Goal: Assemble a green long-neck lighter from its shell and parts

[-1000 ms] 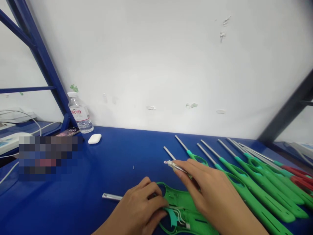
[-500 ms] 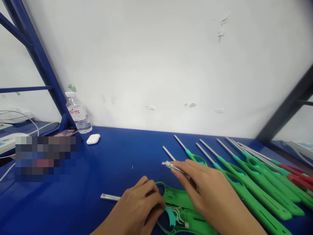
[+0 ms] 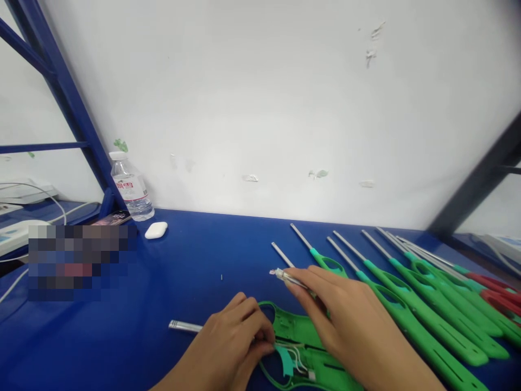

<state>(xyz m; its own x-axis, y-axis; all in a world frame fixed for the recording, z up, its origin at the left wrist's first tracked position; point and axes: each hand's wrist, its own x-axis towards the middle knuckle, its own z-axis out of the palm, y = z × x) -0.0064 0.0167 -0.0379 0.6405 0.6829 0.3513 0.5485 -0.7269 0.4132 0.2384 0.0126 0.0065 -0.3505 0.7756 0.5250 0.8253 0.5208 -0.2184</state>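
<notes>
An opened green lighter casing (image 3: 334,374) lies on the blue table, with white wires and a teal trigger piece (image 3: 286,361) showing inside. My left hand (image 3: 234,339) is closed at the casing's left end, fingertips pinched beside the teal piece; what they grip is hidden. A metal tube (image 3: 183,326) sticks out to the left from under that hand. Above the casing, my right hand (image 3: 329,304) pinches a slim metallic piece (image 3: 285,275) with a whitish tip pointing left.
Several green lighters (image 3: 423,309) with metal tubes lie at the right, red-handled ones (image 3: 494,288) beyond. A water bottle (image 3: 132,190), a white case (image 3: 156,230) and a phone (image 3: 114,218) stand or lie at the left. A small pin (image 3: 222,277) rests mid-table.
My left fingers have drawn slightly closer together beside the teal piece. My right hand and its metallic piece have hardly moved.
</notes>
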